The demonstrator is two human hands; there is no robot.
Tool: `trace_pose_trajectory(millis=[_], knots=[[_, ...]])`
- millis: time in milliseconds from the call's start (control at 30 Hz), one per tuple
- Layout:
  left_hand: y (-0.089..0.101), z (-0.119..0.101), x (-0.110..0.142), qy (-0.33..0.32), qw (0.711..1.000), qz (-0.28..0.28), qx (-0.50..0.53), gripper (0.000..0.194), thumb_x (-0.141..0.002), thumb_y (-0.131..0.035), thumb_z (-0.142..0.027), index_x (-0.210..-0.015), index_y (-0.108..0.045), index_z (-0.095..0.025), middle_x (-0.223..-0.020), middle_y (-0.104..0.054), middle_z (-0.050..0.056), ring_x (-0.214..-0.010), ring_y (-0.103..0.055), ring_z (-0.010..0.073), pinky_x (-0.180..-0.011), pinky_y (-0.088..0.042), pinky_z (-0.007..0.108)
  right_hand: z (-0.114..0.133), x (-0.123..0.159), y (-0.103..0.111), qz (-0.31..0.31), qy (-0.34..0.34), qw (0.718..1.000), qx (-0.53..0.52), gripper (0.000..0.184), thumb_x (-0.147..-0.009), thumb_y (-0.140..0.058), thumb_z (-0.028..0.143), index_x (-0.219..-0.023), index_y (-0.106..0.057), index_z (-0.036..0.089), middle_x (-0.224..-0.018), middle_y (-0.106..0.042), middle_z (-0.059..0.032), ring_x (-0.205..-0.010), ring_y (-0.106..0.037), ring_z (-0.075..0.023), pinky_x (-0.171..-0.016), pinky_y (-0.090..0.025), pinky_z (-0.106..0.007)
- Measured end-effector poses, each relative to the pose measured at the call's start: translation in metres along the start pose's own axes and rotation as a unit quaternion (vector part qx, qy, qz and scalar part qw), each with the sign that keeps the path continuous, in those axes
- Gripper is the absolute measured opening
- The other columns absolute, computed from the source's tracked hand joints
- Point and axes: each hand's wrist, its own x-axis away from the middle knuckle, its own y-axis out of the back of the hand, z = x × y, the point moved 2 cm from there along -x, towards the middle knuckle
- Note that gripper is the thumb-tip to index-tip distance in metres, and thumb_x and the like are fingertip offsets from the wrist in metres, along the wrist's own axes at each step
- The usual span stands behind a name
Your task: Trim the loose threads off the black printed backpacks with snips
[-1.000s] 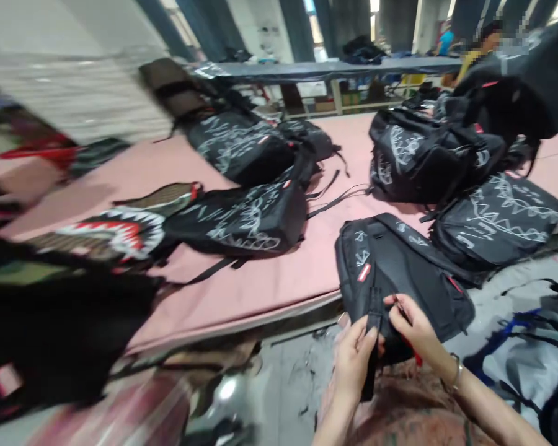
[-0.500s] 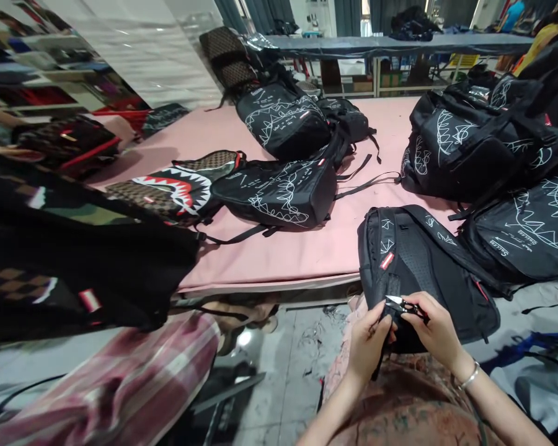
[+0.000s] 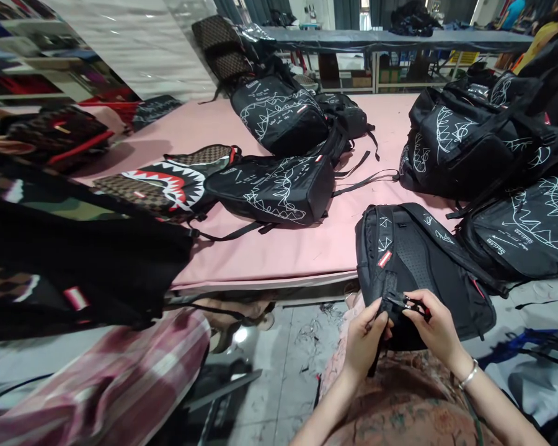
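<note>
I see the left hand (image 3: 365, 334) pinching the strap (image 3: 387, 291) of a black backpack (image 3: 423, 266) overhanging the pink counter (image 3: 283, 254). Right hand (image 3: 434, 328) grips small snips (image 3: 402, 303), closed on them. Trimming under way; finished extent unclear.

near edge: backpack (image 3: 423, 266) overhanging the bench (image 3: 297, 251)
left of it: shark-mouth bag (image 3: 167, 186)
behind: more backpacks (image 3: 279, 111)

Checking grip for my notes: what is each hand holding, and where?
Left hand pinches the black backpack strap end; right hand holds small snips by the handles.
</note>
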Motion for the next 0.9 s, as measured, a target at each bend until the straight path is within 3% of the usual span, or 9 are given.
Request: trace_pose_trajectory(millis=[133, 233, 367, 467, 567, 633, 700, 800, 900], knots=[[-0.003, 0.000, 0.001, -0.001, 1.000, 0.011, 0.003, 0.027, -0.082, -0.050, -0.034, -0.093, -0.058, -0.011, -0.065, -0.049, 0.001, -0.054, -0.044, 0.0069, -0.053, -0.035, 0.019, 0.003, -0.001, 0.001, 0.005, 0.032, 0.999, 0.016, 0.011, -0.084, -0.048, 0.017, -0.088, -0.058, 0.018, -0.086, -0.058, -0.0026, -0.083, -0.053, -0.0121, -0.075, -0.041, -0.023], [-0.002, 0.001, 0.002, 0.027, 0.994, 0.017, 0.105, 0.026, -0.082, -0.051, -0.035, -0.081, -0.054, -0.009, -0.058, -0.043, -0.001, -0.050, -0.039, 0.0055, -0.049, -0.030, 0.018, -0.001, 0.000, 0.000, -0.015, -0.019, 0.999, -0.045, 0.012, -0.082, -0.051, 0.022, -0.090, -0.058, 0.017, -0.088, -0.059, -0.0040, -0.084, -0.054, -0.0129, -0.076, -0.043, -0.024], [-0.006, 0.003, 0.004, 0.137, 0.929, 0.085, 0.333, 0.026, -0.080, -0.054, -0.036, -0.082, -0.049, -0.010, -0.053, -0.031, -0.005, -0.039, -0.023, 0.0011, -0.040, -0.019, 0.015, -0.005, -0.001, -0.007, -0.021, -0.131, 0.969, -0.206, 0.032, -0.075, -0.057, 0.027, -0.105, -0.053, 0.016, -0.097, -0.058, -0.0058, -0.088, -0.055, -0.0143, -0.076, -0.044, -0.024], [-0.014, 0.008, 0.008, 0.225, 0.893, 0.149, 0.359, 0.032, -0.075, -0.061, -0.038, -0.081, -0.047, -0.010, -0.052, -0.032, -0.006, -0.037, -0.020, -0.0006, -0.039, -0.014, 0.013, -0.005, -0.003, -0.017, 0.041, -0.204, 0.933, -0.293, 0.032, -0.073, -0.059, 0.033, -0.099, -0.052, 0.015, -0.075, -0.053, -0.0005, -0.067, -0.052, -0.0106, -0.062, -0.043, -0.021], [-0.018, 0.014, 0.012, 0.209, 0.924, 0.114, 0.300, 0.036, -0.072, -0.063, -0.043, -0.084, -0.048, -0.012, -0.059, -0.046, -0.002, -0.041, -0.035, 0.0025, -0.041, -0.027, 0.015, -0.005, -0.005, -0.022, 0.029, -0.265, 0.907, -0.324, 0.035, -0.072, -0.062, 0.042, -0.073, -0.040, 0.014, -0.057, -0.034, 0.0052, -0.048, -0.033, -0.0049, -0.045, -0.030, -0.017], [-0.016, 0.016, 0.013, 0.152, 0.959, 0.041, 0.235, 0.037, -0.074, -0.061, -0.043, -0.093, -0.053, -0.012, -0.073, -0.056, 0.004, -0.055, -0.050, 0.0081, -0.052, -0.041, 0.020, -0.004, -0.007, -0.022, 0.010, -0.270, 0.908, -0.321, 0.043, -0.070, -0.063, 0.045, -0.068, -0.033, 0.015, -0.056, -0.030, 0.0057, -0.048, -0.027, -0.0040, -0.044, -0.026, -0.017], [-0.012, 0.016, 0.014, 0.123, 0.978, 0.004, 0.169, 0.039, -0.074, -0.062, -0.041, -0.096, -0.057, -0.010, -0.079, -0.060, 0.007, -0.065, -0.056, 0.0122, -0.062, -0.045, 0.024, -0.002, -0.009, -0.023, 0.026, -0.259, 0.915, -0.307, 0.043, -0.072, -0.061, 0.048, -0.068, -0.034, 0.015, -0.056, -0.030, 0.0056, -0.048, -0.026, -0.0042, -0.044, -0.025, -0.018], [-0.008, 0.015, 0.013, 0.134, 0.981, -0.012, 0.137, 0.038, -0.073, -0.063, -0.042, -0.086, -0.059, -0.007, -0.068, -0.061, 0.008, -0.060, -0.056, 0.0142, -0.061, -0.045, 0.025, 0.000, -0.010, -0.021, 0.039, -0.218, 0.940, -0.259, 0.035, -0.074, -0.059, 0.044, -0.075, -0.041, 0.014, -0.062, -0.040, 0.0029, -0.055, -0.038, -0.0068, -0.051, -0.034, -0.019], [-0.005, 0.013, 0.011, 0.135, 0.976, -0.040, 0.167, 0.037, -0.074, -0.060, -0.043, -0.082, -0.058, -0.008, -0.062, -0.060, 0.007, -0.056, -0.055, 0.0145, -0.059, -0.045, 0.026, -0.001, -0.008, -0.015, -0.016, -0.155, 0.971, -0.183, 0.029, -0.080, -0.053, 0.037, -0.098, -0.048, 0.014, -0.087, -0.054, -0.0037, -0.081, -0.052, -0.0119, -0.072, -0.042, -0.022]])
